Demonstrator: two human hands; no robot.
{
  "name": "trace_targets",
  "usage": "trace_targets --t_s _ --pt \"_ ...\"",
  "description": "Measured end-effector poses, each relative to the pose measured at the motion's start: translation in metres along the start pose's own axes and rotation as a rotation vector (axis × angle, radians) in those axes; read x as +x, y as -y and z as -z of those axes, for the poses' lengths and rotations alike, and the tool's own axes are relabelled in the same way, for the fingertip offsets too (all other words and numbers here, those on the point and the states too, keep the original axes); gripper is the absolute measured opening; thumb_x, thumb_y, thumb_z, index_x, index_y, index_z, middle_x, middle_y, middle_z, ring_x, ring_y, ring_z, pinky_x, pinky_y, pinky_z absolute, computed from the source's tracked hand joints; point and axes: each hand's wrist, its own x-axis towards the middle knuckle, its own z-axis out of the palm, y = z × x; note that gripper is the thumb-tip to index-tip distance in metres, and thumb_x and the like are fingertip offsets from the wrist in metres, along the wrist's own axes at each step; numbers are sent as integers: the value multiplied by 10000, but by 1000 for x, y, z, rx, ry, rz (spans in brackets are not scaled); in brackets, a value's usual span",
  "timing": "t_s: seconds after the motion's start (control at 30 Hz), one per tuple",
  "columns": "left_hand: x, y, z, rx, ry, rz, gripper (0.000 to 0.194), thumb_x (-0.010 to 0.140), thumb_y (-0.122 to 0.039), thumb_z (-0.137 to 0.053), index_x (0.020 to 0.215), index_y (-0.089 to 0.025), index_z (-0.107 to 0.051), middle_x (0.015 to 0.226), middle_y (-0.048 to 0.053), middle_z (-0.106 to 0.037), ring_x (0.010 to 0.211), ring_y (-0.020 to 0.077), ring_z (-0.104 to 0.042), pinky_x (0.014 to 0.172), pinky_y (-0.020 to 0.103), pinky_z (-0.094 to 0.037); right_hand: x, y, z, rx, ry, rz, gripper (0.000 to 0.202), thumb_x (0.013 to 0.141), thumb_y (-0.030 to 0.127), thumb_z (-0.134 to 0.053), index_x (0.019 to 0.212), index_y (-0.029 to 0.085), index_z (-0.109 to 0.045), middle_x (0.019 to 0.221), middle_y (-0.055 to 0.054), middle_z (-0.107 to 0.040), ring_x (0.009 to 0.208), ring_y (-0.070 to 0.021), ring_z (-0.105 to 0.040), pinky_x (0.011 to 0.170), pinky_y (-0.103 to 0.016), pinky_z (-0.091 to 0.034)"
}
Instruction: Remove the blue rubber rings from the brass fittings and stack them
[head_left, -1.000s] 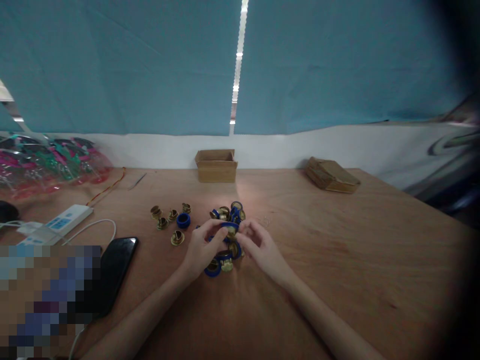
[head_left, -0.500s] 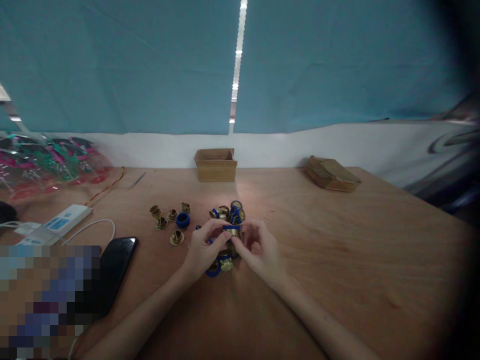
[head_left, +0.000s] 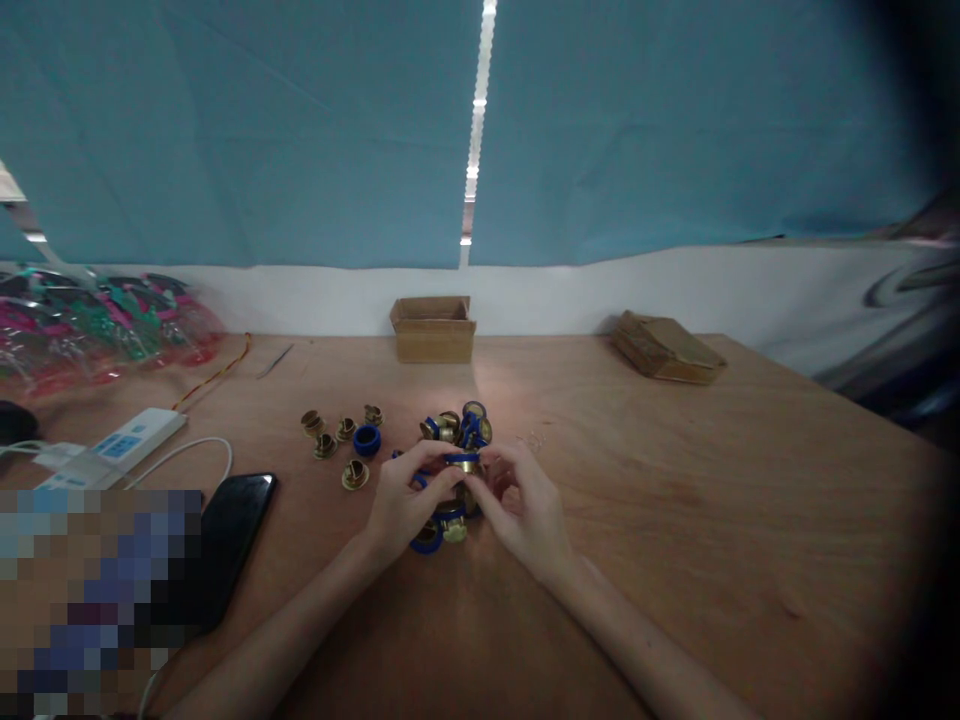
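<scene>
Two bare hands met over one small blue-and-gold piece (head_left: 466, 461), just above a loose cluster of similar pieces (head_left: 475, 428) near the middle of the wooden table (head_left: 675, 560). The left hand (head_left: 399, 506) pinched its left side between thumb and fingers; the right hand (head_left: 534, 515) pinched the other, the thumbs nearly meeting on the near side. From where I stood, the blue rim faced up and the metal part sat below it, a hold that probably steadied so small a thing and let both thumbs press evenly. How hard they pressed, I couldn't tell.

Left of the cluster lay several gold-coloured pieces (head_left: 355, 475) without blue rims, beside a lone blue ring (head_left: 367, 440); being kept apart like that, they seemed easy to tell from the rest and near enough to reach. An open cardboard box (head_left: 434, 346) stood by the wall, perhaps put back there to leave elbow room. The black phone (head_left: 238, 535) lay off to the left, outside the hands' space.
</scene>
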Motion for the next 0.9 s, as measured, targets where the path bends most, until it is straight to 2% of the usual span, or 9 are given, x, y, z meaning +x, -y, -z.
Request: trace_targets --t_s 0.13,0.27,0.4,0.73,0.9 --pt "-2 1 0 38 -31 -28 188 816 -292 -641 980 -209 -681 849 25 -729 759 166 -681 687 251 -544 -3 1 -1 -47 -44 72 281 857 137 -584 1118 225 -528 918 -50 -592 738 -153 -585 607 -279 -521" --pt "-3 1 -1 79 -29 -74 244 841 -280 -616 1075 -238 -669 1009 29 -726 884 178 -681 768 266 -547 -7 2 -4 -61 -65 121 350 872 103 -553 1194 233 -519 966 -72 -608 851 -183 -607 694 -315 -539" --pt "-4 0 -1 140 -22 -110 272 853 -279 -602 1117 -246 -657 1058 31 -719 926 185 -679 805 283 -542 -7 0 -7 -82 -75 113 320 882 116 -540 1178 236 -526 968 -75 -608 834 -181 -611 676 -312 -546" --pt "-9 2 -6 209 -39 -84 241 857 -277 -591 1086 -250 -661 976 17 -737 746 154 -684 673 246 -539 -8 -5 -9 -89 -36 74 269 880 98 -488 1118 223 -504 906 -65 -565 796 -183 -567 685 -320 -521" --pt "-11 4 -7 216 -25 -85 235 865 -253 -576 1088 -258 -651 998 14 -727 781 152 -684 699 243 -538 -6 -4 -8 -79 0 44 224 863 94 -479 1048 219 -481 894 -58 -541 778 -189 -544 682 -325 -501"
